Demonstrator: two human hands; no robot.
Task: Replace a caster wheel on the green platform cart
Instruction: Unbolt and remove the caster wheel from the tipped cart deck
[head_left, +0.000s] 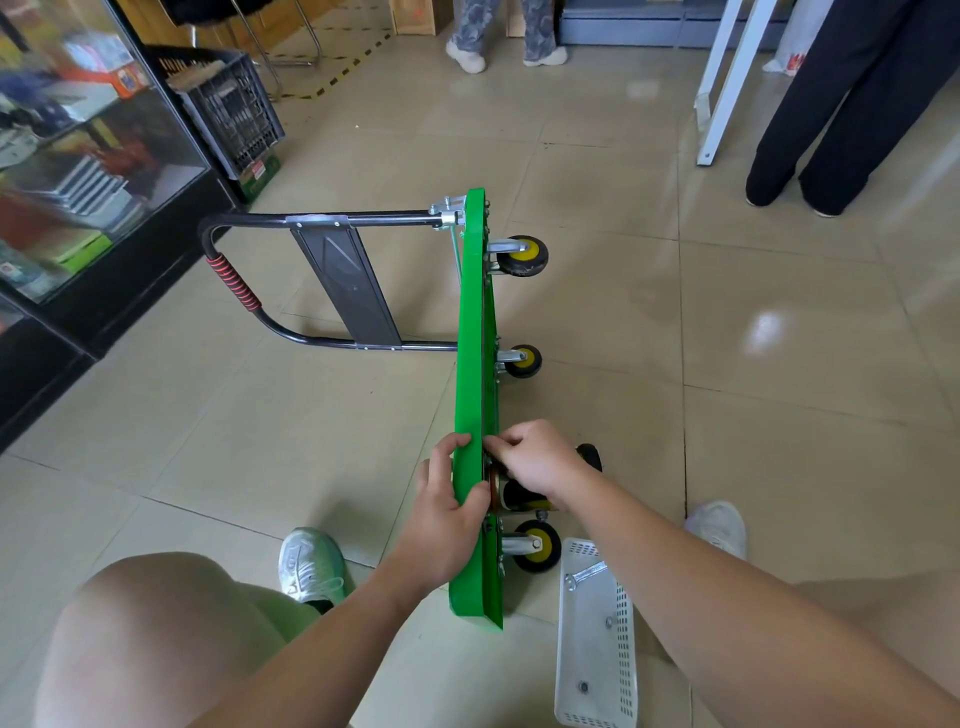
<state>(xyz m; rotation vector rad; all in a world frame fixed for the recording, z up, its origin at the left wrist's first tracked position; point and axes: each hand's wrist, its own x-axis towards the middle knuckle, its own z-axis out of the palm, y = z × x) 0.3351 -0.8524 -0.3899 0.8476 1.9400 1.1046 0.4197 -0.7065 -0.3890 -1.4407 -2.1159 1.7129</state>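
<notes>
Nearest you on the floor is the white perforated plastic tray (597, 649). The silver open-ended wrench (586, 574) lies across its far end, and small loose fasteners (583, 687) sit inside. Just past it, the green metal platform cart (470, 364) stands tipped on its long edge on the tiles, wheels facing your right.

Your left hand (447, 514) is wrapped round the deck rim, thumb and fingers clamped on it to steady the cart. Your right hand (540, 462) covers the black-and-yellow caster wheel (522, 500) at the underside. Its fingers are bunched tight against the mount, but I can't tell whether they pinch a bolt or nut.

I'd call this the fastener stage on that caster, worked by hand, though going on or coming off isn't clear. Your next move likely needs the wrench, so keep that left grip firm.

Farther out are two more yellow-hubbed casters (522, 360), and the black tubular handle with red ribbed grip (231, 283) juts left.
</notes>
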